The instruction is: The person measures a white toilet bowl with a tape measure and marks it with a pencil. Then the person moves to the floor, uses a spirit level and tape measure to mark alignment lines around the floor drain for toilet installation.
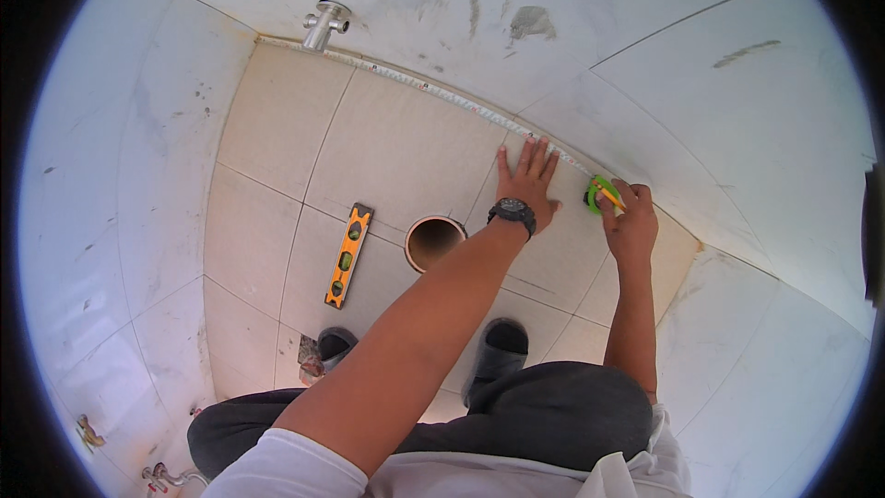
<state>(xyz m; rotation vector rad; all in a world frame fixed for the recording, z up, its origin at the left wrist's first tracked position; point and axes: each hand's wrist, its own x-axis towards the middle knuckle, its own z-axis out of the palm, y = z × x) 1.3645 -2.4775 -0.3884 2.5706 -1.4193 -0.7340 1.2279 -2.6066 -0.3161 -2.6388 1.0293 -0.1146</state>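
Observation:
My left hand (527,178) lies flat with fingers spread on the beige floor tiles (396,148), its fingertips pressing the extended tape measure blade (433,90) where the floor meets the back wall. A black wristwatch (513,213) is on that wrist. My right hand (631,221) grips the green tape measure case (599,194) together with a yellow pencil (610,194), just right of the left hand. The blade runs left along the wall base to the corner below a metal water valve (324,25).
An open round drain pipe (433,242) sits in the floor left of my left forearm. An orange spirit level (348,254) lies on the tiles further left. White tiled walls enclose the floor on three sides. My feet in dark slippers (498,346) stand below. Metal taps (166,476) show at the lower left.

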